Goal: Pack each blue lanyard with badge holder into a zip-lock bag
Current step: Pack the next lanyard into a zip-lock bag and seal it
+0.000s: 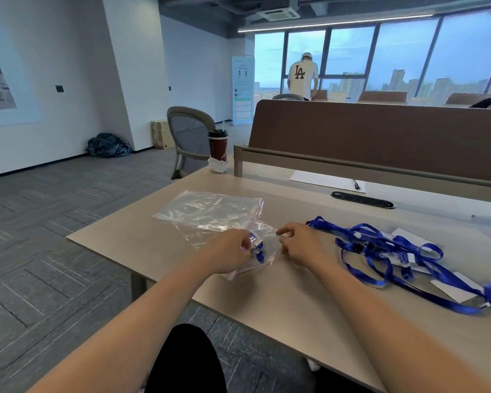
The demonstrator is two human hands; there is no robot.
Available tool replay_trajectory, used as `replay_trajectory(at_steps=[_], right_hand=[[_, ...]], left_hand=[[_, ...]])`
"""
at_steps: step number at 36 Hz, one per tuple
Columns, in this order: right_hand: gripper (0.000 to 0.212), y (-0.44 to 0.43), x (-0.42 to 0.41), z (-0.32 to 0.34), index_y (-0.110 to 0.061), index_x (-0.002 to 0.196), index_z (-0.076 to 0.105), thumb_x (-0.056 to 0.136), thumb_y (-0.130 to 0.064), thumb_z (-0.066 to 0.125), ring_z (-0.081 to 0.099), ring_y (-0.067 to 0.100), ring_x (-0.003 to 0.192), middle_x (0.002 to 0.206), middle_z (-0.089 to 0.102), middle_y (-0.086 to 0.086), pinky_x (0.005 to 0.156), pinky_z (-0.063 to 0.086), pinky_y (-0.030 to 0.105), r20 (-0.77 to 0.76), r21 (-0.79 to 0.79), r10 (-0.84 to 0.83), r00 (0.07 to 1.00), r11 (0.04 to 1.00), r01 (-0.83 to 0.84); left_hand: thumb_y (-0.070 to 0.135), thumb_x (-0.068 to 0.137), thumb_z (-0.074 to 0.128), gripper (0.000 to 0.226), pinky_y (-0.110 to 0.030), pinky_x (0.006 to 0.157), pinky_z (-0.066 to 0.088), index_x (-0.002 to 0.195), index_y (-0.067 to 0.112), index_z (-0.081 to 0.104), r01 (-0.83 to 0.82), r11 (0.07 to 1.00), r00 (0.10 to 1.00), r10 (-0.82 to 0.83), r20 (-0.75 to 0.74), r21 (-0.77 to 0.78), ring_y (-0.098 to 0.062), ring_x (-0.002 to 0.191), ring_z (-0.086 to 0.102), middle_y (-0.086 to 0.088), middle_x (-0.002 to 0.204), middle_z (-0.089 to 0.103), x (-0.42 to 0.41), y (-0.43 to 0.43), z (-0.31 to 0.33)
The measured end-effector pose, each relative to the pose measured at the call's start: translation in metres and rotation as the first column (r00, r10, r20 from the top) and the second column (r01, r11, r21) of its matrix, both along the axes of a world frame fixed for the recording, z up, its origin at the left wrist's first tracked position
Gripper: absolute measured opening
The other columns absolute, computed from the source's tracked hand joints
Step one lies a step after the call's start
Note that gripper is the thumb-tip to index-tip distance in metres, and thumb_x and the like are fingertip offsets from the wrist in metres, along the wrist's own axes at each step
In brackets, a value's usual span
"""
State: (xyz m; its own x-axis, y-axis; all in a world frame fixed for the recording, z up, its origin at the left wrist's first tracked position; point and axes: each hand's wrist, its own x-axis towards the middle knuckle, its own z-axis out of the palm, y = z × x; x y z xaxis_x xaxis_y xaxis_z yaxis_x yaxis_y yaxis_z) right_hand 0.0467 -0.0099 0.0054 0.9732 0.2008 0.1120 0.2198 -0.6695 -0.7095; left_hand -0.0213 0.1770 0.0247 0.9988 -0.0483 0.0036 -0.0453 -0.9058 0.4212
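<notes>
My left grip (233, 252) pinches a lanyard (258, 252), feeding it into the bag (210, 214). My right grip (299, 245), at its three o'clock, pinches the bag's mouth open.

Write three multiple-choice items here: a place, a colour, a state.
1. Where does the pile of loose lanyards lie? A. on the floor B. on the desk, right of the right hand C. on the chair
2. What colour are the lanyards? A. red B. blue C. green
3. What is the right hand doing? A. lying flat B. holding a pen C. pinching the zip-lock bag
Key: 1B, the pile lies past the right hand; 2B, every strap is blue; 3C, its fingertips pinch the bag's edge.
</notes>
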Motion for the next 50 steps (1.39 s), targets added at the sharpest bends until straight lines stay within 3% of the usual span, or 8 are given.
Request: replay_trajectory(at_steps=[5,12,19,22,27,34,40,50], right_hand=[[0.022,-0.001,-0.002,-0.001,-0.021,0.096,0.071,0.089,-0.006,0.056,0.071,0.018,0.074,0.075,0.073,0.002,0.08,0.06,0.042,-0.082,0.087,-0.047,0.995,0.995,0.054],[0.02,0.001,-0.004,0.01,-0.012,0.096,0.073,0.093,-0.006,0.055,0.07,0.022,0.074,0.075,0.071,0.005,0.081,0.059,0.043,-0.051,0.091,-0.075,0.996,0.993,0.079],[0.025,-0.001,-0.001,0.046,0.003,0.09,0.074,0.091,-0.01,0.053,0.063,0.024,0.067,0.089,0.072,0.019,0.06,0.049,0.034,0.077,-0.008,-0.125,0.989,0.992,0.126],[0.024,-0.003,0.001,0.059,-0.005,0.083,0.075,0.091,-0.016,0.055,0.062,0.022,0.069,0.083,0.072,0.011,0.063,0.049,0.029,0.111,-0.045,-0.157,0.981,0.986,0.163],[0.024,-0.007,0.0,0.059,-0.006,0.08,0.074,0.091,-0.014,0.054,0.06,0.023,0.064,0.076,0.07,0.01,0.063,0.051,0.031,0.064,-0.129,-0.118,0.991,0.984,0.125],[0.022,-0.016,-0.001,0.044,-0.007,0.094,0.077,0.095,-0.013,0.056,0.066,0.022,0.086,0.095,0.073,0.007,0.072,0.05,0.03,0.023,0.042,-0.068,0.997,0.997,0.067],[0.024,-0.02,-0.002,0.036,-0.005,0.091,0.076,0.095,-0.012,0.053,0.064,0.022,0.084,0.091,0.072,0.009,0.069,0.049,0.031,0.065,0.058,-0.106,0.992,0.993,0.103],[0.023,-0.013,0.004,0.033,-0.009,0.094,0.074,0.099,-0.018,0.054,0.066,0.017,0.076,0.088,0.07,0.001,0.061,0.046,0.018,0.154,0.102,-0.091,0.984,0.992,0.076]], left_hand=[[0.019,0.079,0.057,0.021,-0.026,0.053,0.033,0.062,0.009,0.05,-0.004,0.99,0.998,0.012,-0.055,0.138,-0.022,0.064,0.048,-0.006,0.07,0.053,-0.019,0.002,-0.002],[0.009,0.095,0.044,0.023,-0.029,0.07,0.044,0.097,0.007,0.067,-0.099,0.975,0.995,0.104,-0.013,0.197,-0.026,0.085,0.059,-0.011,0.104,0.067,-0.023,0.017,0.002],[0.01,0.097,0.055,0.016,-0.036,0.069,0.062,0.092,0.011,0.07,-0.227,0.904,0.95,0.287,0.12,-0.363,-0.022,0.081,0.065,-0.005,0.096,0.065,-0.007,0.029,0.021],[0.013,0.098,0.058,0.015,-0.021,0.059,0.056,0.102,0.011,0.073,-0.218,0.876,0.942,0.304,0.141,-0.431,-0.016,0.081,0.065,-0.002,0.097,0.068,-0.001,0.03,0.028],[0.013,0.098,0.059,0.015,-0.026,0.07,0.06,0.105,0.01,0.072,-0.191,0.816,0.944,0.306,0.125,-0.546,-0.018,0.091,0.067,-0.005,0.1,0.072,0.007,0.031,0.027],[0.026,0.1,0.056,0.017,-0.035,0.084,0.055,0.11,0.019,0.067,-0.093,0.838,0.966,0.208,0.156,-0.538,-0.019,0.098,0.066,0.0,0.101,0.071,0.003,0.025,0.021],[0.031,0.08,0.082,0.046,-0.019,0.077,0.048,0.121,0.027,0.061,0.03,0.911,0.992,0.022,0.121,-0.411,-0.005,0.097,0.062,0.009,0.105,0.067,-0.006,0.029,0.008],[0.041,0.094,0.063,0.018,-0.03,0.071,0.057,0.102,0.025,0.059,0.034,0.942,0.992,0.009,0.125,-0.334,-0.016,0.089,0.062,0.009,0.099,0.063,-0.009,0.025,0.007]])
